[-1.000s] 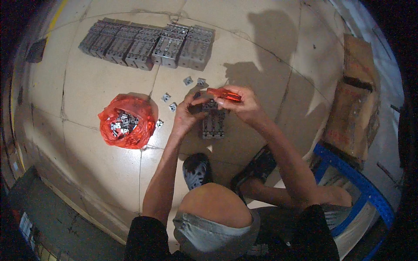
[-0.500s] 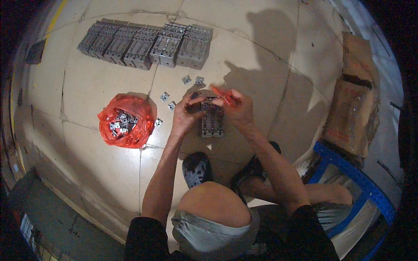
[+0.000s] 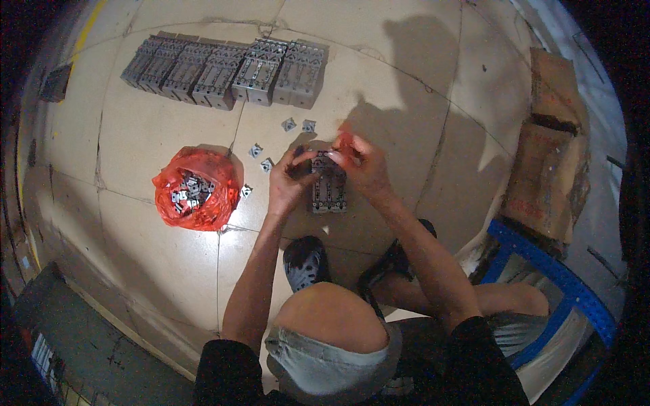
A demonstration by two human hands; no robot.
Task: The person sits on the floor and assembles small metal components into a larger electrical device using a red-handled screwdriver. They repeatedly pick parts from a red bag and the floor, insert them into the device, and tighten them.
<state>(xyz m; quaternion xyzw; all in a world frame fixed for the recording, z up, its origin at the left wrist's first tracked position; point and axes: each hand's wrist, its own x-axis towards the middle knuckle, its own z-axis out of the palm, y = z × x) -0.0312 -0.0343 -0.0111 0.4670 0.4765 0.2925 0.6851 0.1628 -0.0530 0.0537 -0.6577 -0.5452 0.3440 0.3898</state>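
1. The grey metal block point(image 3: 330, 195) lies on the tiled floor point(image 3: 156, 128), placed where both hands meet.
2. I see the left hand point(image 3: 286, 184) at the block's far-left corner, thumb and fingers curved partly open, probably to steady it; I cannot tell whether they pinch anything.
3. The right hand point(image 3: 369, 169) is closed around a red tool point(image 3: 346, 141) by the block's far end.
4. Leftward lie small metal pieces point(image 3: 267, 165) and a red bag point(image 3: 227, 211), presumably within easy reach.
5. Similar blocks point(image 3: 258, 71) line up toward the floor's far-left corner, apparently out of the way.

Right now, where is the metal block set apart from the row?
In the head view, the lone metal block is near the centre, just right of the left grip and well right of the red plastic bag.
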